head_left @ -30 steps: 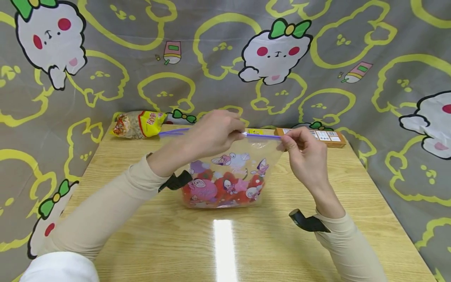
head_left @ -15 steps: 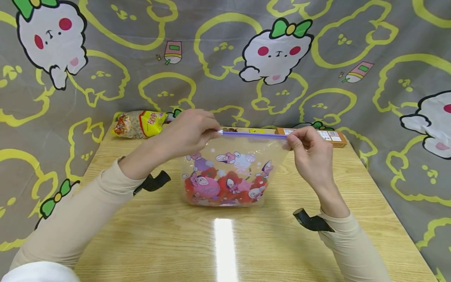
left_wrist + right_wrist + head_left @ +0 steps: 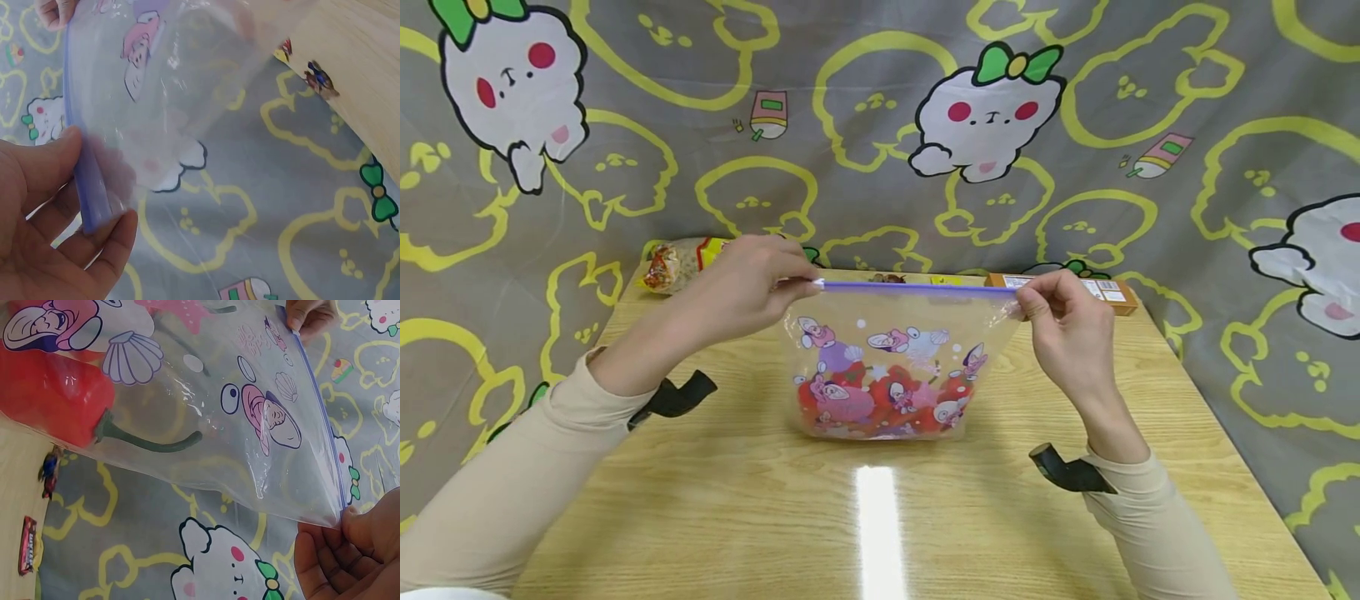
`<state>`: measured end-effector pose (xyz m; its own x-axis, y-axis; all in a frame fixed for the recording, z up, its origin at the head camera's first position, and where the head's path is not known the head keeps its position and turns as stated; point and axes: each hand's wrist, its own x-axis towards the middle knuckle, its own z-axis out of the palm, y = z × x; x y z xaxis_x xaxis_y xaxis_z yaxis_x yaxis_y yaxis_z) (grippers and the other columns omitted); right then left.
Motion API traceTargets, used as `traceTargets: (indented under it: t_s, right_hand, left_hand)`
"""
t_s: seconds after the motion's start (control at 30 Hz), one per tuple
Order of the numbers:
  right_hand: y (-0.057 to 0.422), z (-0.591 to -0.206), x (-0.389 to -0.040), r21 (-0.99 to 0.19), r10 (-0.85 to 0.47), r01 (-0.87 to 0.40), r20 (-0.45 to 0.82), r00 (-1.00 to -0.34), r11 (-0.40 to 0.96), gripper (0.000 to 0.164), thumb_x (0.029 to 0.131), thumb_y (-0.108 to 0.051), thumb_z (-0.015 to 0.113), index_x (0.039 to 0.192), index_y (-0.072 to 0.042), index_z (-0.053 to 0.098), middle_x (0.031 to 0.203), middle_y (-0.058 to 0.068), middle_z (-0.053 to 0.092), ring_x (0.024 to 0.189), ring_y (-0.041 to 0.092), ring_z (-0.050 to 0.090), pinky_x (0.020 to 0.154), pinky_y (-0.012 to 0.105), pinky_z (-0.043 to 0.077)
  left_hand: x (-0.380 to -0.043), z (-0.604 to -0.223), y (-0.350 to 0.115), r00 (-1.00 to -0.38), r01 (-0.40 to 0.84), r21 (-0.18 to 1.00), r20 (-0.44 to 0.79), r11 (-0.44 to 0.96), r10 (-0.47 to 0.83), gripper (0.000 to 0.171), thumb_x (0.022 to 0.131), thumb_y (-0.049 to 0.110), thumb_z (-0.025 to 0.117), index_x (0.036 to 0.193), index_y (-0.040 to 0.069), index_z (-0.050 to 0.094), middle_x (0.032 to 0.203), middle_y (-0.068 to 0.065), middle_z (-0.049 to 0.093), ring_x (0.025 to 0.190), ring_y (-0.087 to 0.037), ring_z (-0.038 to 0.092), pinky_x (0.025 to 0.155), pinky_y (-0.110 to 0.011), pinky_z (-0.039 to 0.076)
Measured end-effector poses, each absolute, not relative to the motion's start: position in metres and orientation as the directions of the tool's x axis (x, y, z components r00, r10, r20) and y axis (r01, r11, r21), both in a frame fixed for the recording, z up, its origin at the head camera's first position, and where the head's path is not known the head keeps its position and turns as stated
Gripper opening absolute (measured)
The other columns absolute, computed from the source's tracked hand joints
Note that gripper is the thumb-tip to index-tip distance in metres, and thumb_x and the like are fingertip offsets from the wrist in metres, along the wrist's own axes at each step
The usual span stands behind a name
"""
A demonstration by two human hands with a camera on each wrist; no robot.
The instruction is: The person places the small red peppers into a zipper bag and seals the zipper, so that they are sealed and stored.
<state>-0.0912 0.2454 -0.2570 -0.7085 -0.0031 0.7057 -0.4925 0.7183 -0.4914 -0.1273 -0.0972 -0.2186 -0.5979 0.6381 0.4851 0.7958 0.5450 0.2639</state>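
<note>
A clear zip bag (image 3: pixel 887 333) printed with pink and purple cartoon oysters hangs upright over the table, its base close to the wood. Along its top runs a purple zip strip (image 3: pixel 917 289). My left hand (image 3: pixel 748 279) pinches the left end of that strip, where a white slider (image 3: pixel 818 285) shows at the fingertips. At the opposite top corner, my right hand (image 3: pixel 1071 333) grips the bag between thumb and fingers. Red pepper-like pieces (image 3: pixel 69 394) fill the bottom of the bag; one has a curved green stem (image 3: pixel 156 445).
Behind my left hand lies a plastic food packet (image 3: pixel 673 265) with yellow and red print. An orange-brown box (image 3: pixel 1112 293) lies at the table's back right. Small items, including a yellow packet (image 3: pixel 947 281), line the back edge before a patterned grey cloth (image 3: pixel 865 192).
My left hand has slid leftward with the white slider, from mid-strip to the bag's left end, and the strip lies closed behind it. My right hand has shifted slightly right.
</note>
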Motion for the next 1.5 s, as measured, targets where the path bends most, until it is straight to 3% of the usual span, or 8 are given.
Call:
traceTargets:
  t_s: [0.5, 0.67, 0.8, 0.9, 1.03, 1.23, 1.33, 1.5]
  right_hand:
    - [0.248, -0.255, -0.096, -0.464, -0.002, -0.491, 0.725, -0.689, 0.737, 0.011, 0.084, -0.007, 0.065, 0.082, 0.003, 0.06, 0.07, 0.008, 0.063, 0.064, -0.011, 0.051, 0.064, 0.008, 0.039]
    - [0.249, -0.254, -0.098, -0.403, -0.036, -0.477, 0.734, -0.678, 0.781, 0.012, 0.084, -0.009, 0.064, 0.085, 0.002, 0.06, 0.072, 0.009, 0.06, 0.066, 0.003, 0.052, 0.063, 0.014, 0.037]
    - [0.233, -0.25, -0.092, -0.249, -0.117, -0.476, 0.779, -0.615, 0.843, 0.02, 0.082, -0.009, 0.068, 0.098, 0.001, 0.063, 0.068, 0.009, 0.05, 0.061, 0.018, 0.045, 0.056, 0.026, 0.032]
    - [0.209, -0.245, -0.08, -0.183, -0.243, -0.542, 0.748, -0.618, 0.82, 0.035, 0.082, -0.01, 0.068, 0.115, -0.001, 0.06, 0.061, 0.003, 0.048, 0.051, 0.013, 0.041, 0.048, 0.027, 0.031]
    - [0.18, -0.247, -0.068, -0.213, -0.422, -0.642, 0.597, -0.682, 0.737, 0.046, 0.087, -0.015, 0.062, 0.129, -0.004, 0.049, 0.058, -0.006, 0.051, 0.045, 0.002, 0.038, 0.044, 0.02, 0.034]
    - [0.172, -0.246, -0.061, -0.316, -0.426, -0.686, 0.595, -0.681, 0.655, 0.012, 0.086, -0.006, 0.062, 0.097, -0.005, 0.058, 0.065, -0.005, 0.057, 0.049, 0.0, 0.044, 0.045, 0.018, 0.037]
    - [0.182, -0.236, -0.057, -0.393, -0.396, -0.734, 0.651, -0.648, 0.555, 0.011, 0.08, 0.001, 0.065, 0.088, -0.005, 0.06, 0.068, -0.004, 0.06, 0.055, 0.001, 0.051, 0.05, 0.016, 0.041]
    - [0.191, -0.222, -0.058, -0.567, -0.364, -0.782, 0.692, -0.623, 0.261, 0.009, 0.079, 0.002, 0.063, 0.086, 0.004, 0.058, 0.076, 0.003, 0.062, 0.071, 0.009, 0.057, 0.068, 0.02, 0.046]
  left_hand:
    - [-0.126, -0.223, -0.126, -0.598, 0.779, 0.209, 0.534, 0.592, 0.598, 0.009, 0.082, 0.009, 0.067, 0.087, 0.004, 0.073, 0.08, -0.003, 0.066, 0.066, -0.016, 0.059, 0.06, -0.03, 0.045]
    - [-0.123, -0.222, -0.124, -0.623, 0.762, 0.228, 0.514, 0.606, 0.59, 0.009, 0.083, 0.008, 0.066, 0.087, 0.004, 0.073, 0.081, -0.004, 0.066, 0.066, -0.016, 0.059, 0.06, -0.03, 0.045]
    - [-0.117, -0.218, -0.122, -0.653, 0.739, 0.234, 0.478, 0.631, 0.587, 0.009, 0.085, 0.01, 0.064, 0.087, 0.005, 0.071, 0.078, -0.002, 0.063, 0.063, -0.014, 0.054, 0.059, -0.03, 0.042]
    - [-0.112, -0.213, -0.12, -0.67, 0.724, 0.234, 0.462, 0.648, 0.582, 0.009, 0.085, 0.014, 0.065, 0.087, 0.007, 0.071, 0.076, 0.0, 0.061, 0.063, -0.013, 0.052, 0.059, -0.03, 0.04]
    - [-0.103, -0.21, -0.117, -0.695, 0.713, 0.293, 0.417, 0.637, 0.586, 0.008, 0.085, 0.016, 0.065, 0.087, 0.011, 0.07, 0.075, 0.005, 0.059, 0.065, -0.011, 0.049, 0.061, -0.028, 0.039]
    - [-0.092, -0.21, -0.12, -0.59, 0.764, 0.539, 0.364, 0.354, 0.72, 0.017, 0.092, 0.019, 0.055, 0.083, 0.017, 0.068, 0.079, 0.011, 0.061, 0.071, -0.007, 0.054, 0.067, -0.027, 0.044]
    - [-0.096, -0.218, -0.122, -0.631, 0.624, 0.741, 0.29, 0.249, 0.719, 0.033, 0.099, 0.023, 0.039, 0.086, 0.012, 0.067, 0.082, 0.005, 0.064, 0.078, -0.013, 0.059, 0.077, -0.028, 0.045]
    - [-0.112, -0.274, -0.1, -0.805, 0.151, 0.975, 0.025, 0.164, 0.593, 0.05, 0.1, 0.036, 0.027, 0.115, -0.004, 0.054, 0.105, -0.017, 0.061, 0.098, -0.03, 0.058, 0.091, -0.038, 0.044]
